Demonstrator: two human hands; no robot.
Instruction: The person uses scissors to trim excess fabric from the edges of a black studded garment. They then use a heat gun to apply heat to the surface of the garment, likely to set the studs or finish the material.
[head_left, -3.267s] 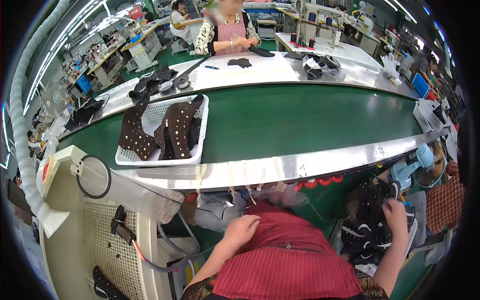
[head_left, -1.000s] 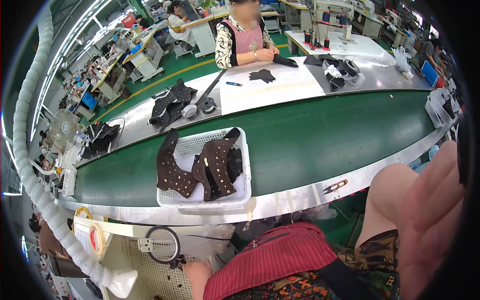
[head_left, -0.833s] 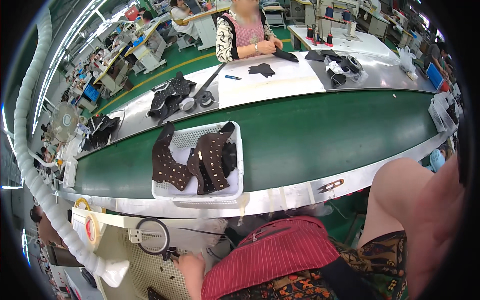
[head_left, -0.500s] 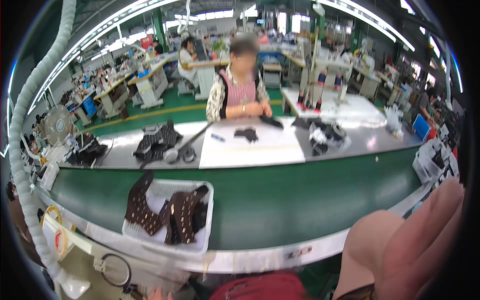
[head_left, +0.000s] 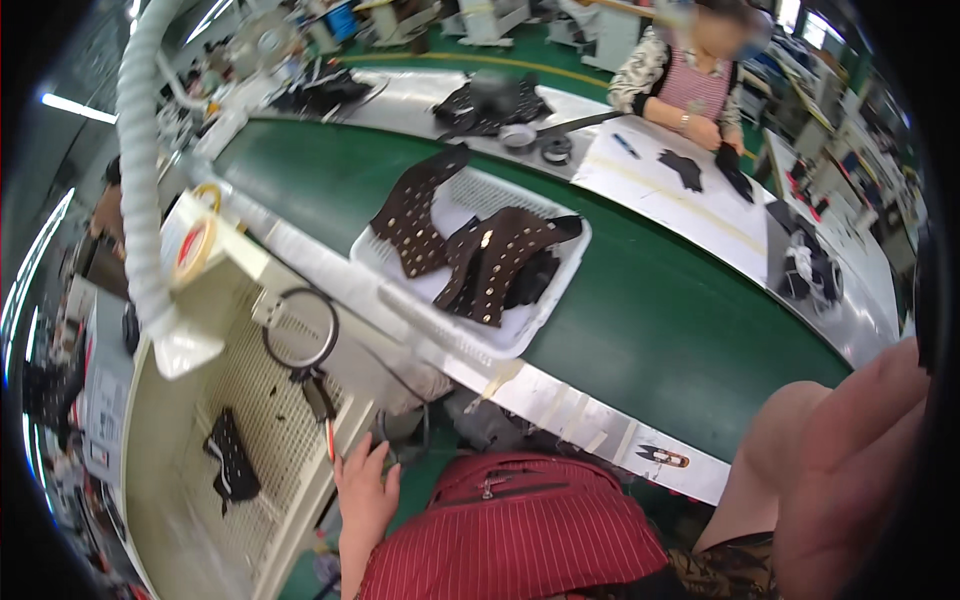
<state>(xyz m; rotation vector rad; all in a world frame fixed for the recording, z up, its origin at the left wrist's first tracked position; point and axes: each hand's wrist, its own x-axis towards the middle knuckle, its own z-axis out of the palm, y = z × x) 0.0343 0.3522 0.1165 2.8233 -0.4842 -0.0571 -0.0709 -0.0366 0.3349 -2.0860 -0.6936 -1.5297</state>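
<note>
while one basket (head_left: 520,335) holds two studded pieces (head_left: 455,250).

A shoe factory: green conveyor belt (head_left: 640,300), basketed studded leather pieces (head_left: 470,250).

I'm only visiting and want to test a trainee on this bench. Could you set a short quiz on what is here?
1. True or false: the white plastic mesh basket sits on the green conveyor belt.
2. What fills the basket? A) dark brown studded leather pieces B) bottles
3. Which hand is beside the cream perforated side table?

Key: 1 true. 2 A. 3 The left hand, fingers spread and empty; the right arm is raised close to the camera.
</note>
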